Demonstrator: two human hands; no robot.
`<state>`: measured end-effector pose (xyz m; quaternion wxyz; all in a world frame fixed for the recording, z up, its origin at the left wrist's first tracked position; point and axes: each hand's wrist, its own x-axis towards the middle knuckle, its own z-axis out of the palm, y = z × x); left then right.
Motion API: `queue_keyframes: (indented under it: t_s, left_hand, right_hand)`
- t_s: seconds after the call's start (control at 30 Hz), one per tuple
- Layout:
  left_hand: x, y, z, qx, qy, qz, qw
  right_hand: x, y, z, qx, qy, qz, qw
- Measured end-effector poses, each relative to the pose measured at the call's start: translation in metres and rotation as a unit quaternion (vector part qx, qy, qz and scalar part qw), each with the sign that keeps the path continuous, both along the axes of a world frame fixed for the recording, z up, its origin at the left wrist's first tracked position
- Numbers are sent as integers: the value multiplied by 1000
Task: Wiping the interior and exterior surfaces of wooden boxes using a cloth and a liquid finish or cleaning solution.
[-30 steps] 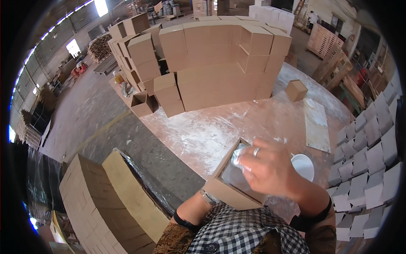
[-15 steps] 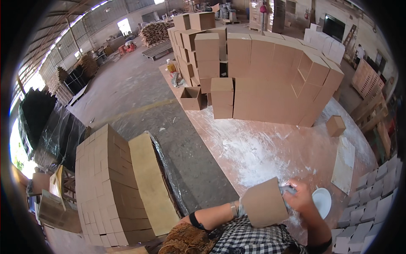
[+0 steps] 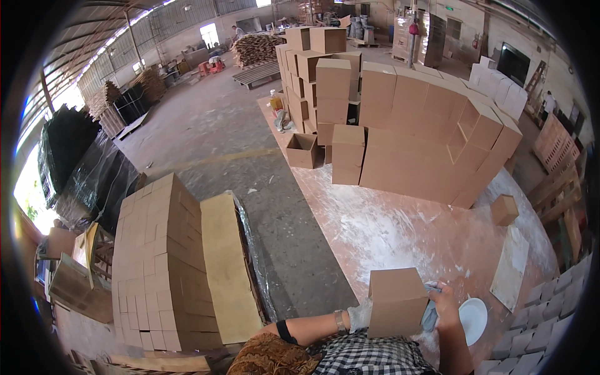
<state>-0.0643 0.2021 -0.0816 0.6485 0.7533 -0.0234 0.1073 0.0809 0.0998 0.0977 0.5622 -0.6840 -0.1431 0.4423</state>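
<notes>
A small brown cardboard box (image 3: pixel 397 307) is held up in front of my chest, with its top and one side showing. My left hand (image 3: pixel 360 317), in a whitish glove, grips it from the left; the box hides the fingers. On the other side my right hand (image 3: pixel 445 305) is closed on a grey-blue cloth (image 3: pixel 429 317) pressed against the box's right side. Close to that hand, a white bowl (image 3: pixel 473 320) rests on the powder-dusted reddish work table (image 3: pixel 312 187).
A wall of stacked cardboard boxes (image 3: pixel 425 162) covers the table's far part. A single box (image 3: pixel 504 210) and a pale board (image 3: pixel 509 269) lie at right. Grey blocks (image 3: pixel 531 331) are stacked at lower right. Another box stack (image 3: pixel 147 262) stands left beside a yellowish panel (image 3: pixel 230 269).
The box has turned from a slant to nearly upright, so its top face shows. My right hand and the cloth have moved lower along its side. The whole view has shifted slightly.
</notes>
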Motion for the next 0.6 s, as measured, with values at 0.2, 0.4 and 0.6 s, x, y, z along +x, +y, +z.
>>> queue_keyframes:
  t_s: [0.2, 0.4, 0.6]
  left_hand:
    - [-1, 30, 50, 46, -18, 23, 999]
    - [-2, 31, 77, -122, 13, -39, 992]
    - [-7, 17, 93, -215, 21, -66, 974]
  right_hand:
    - [-7, 12, 42, 46, 4, -19, 999]
    - [-5, 5, 55, 146, -21, -45, 988]
    - [-11, -14, 73, 181, -212, -3, 960]
